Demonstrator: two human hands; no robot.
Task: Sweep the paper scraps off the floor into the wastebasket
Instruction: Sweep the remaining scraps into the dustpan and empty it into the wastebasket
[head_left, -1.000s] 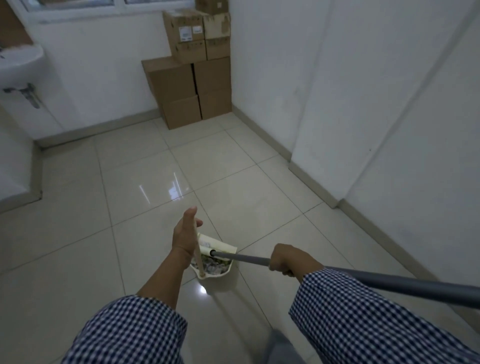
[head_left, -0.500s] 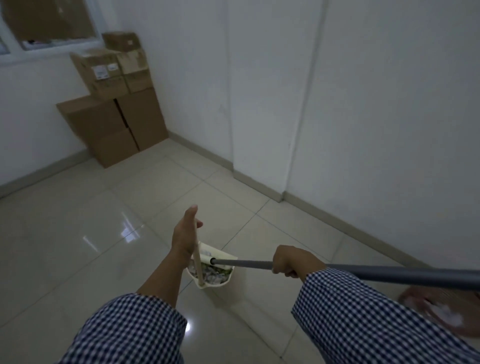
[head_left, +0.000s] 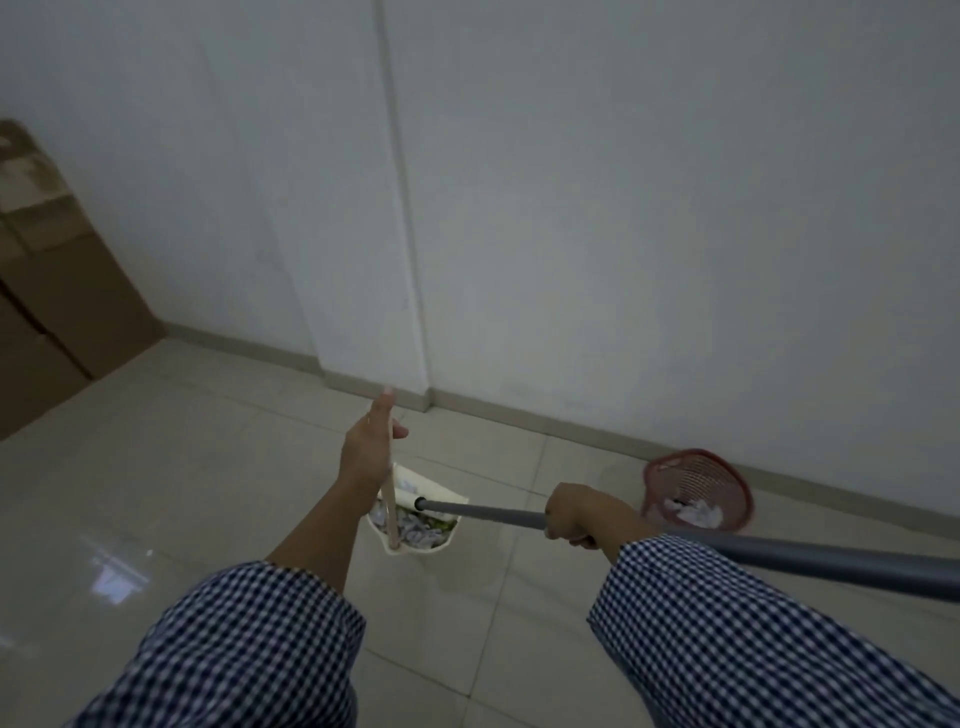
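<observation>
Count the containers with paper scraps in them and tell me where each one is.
2. The dustpan, at centre, held by its handle in the left hand; the red wastebasket, on the floor by the wall to the right. Others may lie out of view.

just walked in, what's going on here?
A person is mid-cleanup. The left hand holds the long-handled dustpan, loaded with paper scraps. The right hand grips the grey broom handle, its far end over the pan. The red wastebasket stands by the wall to the right, with crumpled paper inside; the pan is not yet emptied.
</observation>
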